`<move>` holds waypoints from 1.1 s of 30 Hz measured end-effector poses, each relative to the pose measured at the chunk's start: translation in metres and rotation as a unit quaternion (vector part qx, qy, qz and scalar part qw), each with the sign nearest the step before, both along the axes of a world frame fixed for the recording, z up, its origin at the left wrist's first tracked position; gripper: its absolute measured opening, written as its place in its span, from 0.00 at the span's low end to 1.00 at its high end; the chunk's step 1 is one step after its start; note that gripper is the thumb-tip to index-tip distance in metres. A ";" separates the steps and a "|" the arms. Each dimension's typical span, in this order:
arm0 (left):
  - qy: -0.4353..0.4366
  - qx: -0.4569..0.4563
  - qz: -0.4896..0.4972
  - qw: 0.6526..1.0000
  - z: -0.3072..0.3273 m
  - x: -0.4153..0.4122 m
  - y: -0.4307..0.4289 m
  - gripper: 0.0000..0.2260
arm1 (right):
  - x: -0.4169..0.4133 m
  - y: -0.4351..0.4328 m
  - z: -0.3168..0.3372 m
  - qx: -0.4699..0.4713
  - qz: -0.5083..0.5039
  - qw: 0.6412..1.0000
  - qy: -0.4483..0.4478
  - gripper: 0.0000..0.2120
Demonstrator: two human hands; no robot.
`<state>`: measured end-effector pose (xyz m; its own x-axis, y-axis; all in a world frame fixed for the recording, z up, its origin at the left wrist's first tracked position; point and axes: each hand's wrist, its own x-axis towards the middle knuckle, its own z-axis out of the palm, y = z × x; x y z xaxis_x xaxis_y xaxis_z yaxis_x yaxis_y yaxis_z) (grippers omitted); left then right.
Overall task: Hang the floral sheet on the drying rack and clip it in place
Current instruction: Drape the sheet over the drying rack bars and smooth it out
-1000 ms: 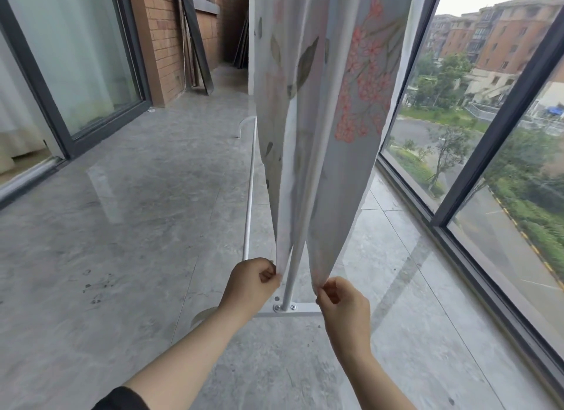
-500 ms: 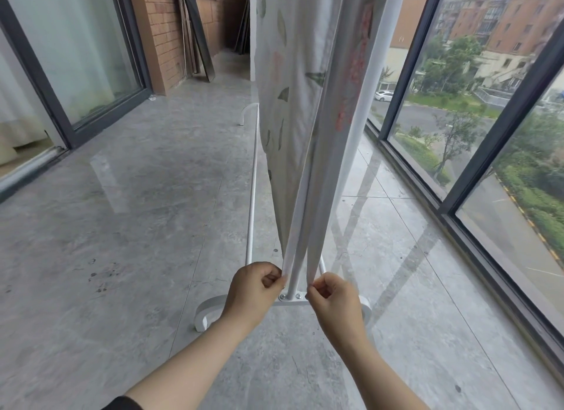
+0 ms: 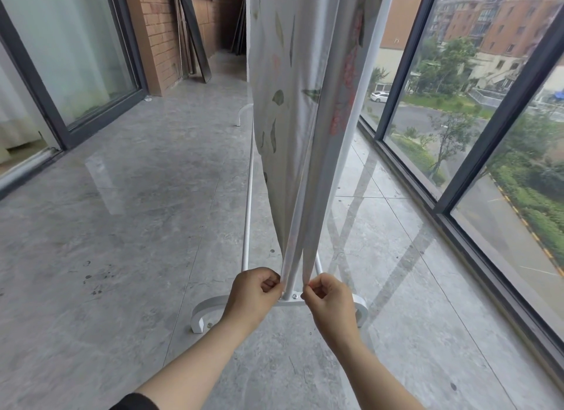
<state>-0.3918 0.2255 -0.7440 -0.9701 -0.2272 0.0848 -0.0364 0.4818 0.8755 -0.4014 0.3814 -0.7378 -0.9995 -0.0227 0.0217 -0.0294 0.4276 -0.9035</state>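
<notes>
The floral sheet [image 3: 287,83], pale with leaves and pink flowers, hangs over the white drying rack [image 3: 247,196] in two layers that fall on either side of the rack's upright post. My left hand [image 3: 254,295] pinches the bottom corner of the left layer. My right hand [image 3: 331,302] pinches the bottom corner of the right layer. Both corners are held low, just above the rack's curved white foot [image 3: 203,313], close together with the post between them. The top of the rack is out of view. No clip is visible.
Grey stone floor [image 3: 122,241] spreads to the left and toward me. A glass sliding door [image 3: 67,52] and a brick wall [image 3: 158,34] stand at the left, with a dark frame leaning on the wall. Tall dark-framed windows [image 3: 457,180] run close along the right side.
Both hands have moved the two bottom corners lower and closer together. The right layer, spread open a second ago, now hangs narrow and straight. The view has tilted down toward the rack's foot.
</notes>
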 end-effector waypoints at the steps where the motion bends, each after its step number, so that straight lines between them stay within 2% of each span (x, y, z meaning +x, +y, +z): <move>1: -0.001 0.004 0.002 1.000 0.000 0.000 -0.001 0.07 | 0.000 0.001 0.000 -0.003 -0.001 1.000 0.000 0.08; 13: -0.052 0.041 0.014 0.998 0.013 0.013 -0.006 0.06 | 0.012 0.016 0.025 0.021 -0.036 0.999 0.010 0.03; 20: -0.056 0.092 0.025 0.994 0.038 0.025 -0.005 0.07 | 0.021 0.020 0.050 0.020 -0.027 0.999 -0.033 0.02; 26: -0.103 0.078 0.022 0.991 0.090 0.023 0.004 0.03 | 0.020 0.010 0.109 0.019 -0.001 0.995 -0.098 0.06; 33: -0.159 0.075 0.047 0.983 0.199 0.037 0.000 0.02 | 0.028 0.003 0.204 0.038 0.021 0.985 -0.166 0.07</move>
<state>-0.3547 0.2255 -0.5445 -0.9164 -0.3040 -0.2603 -0.3574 0.3289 0.8741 -0.3732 0.3847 -0.5341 -0.9492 -0.0527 -0.3101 0.2439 0.4995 -0.8313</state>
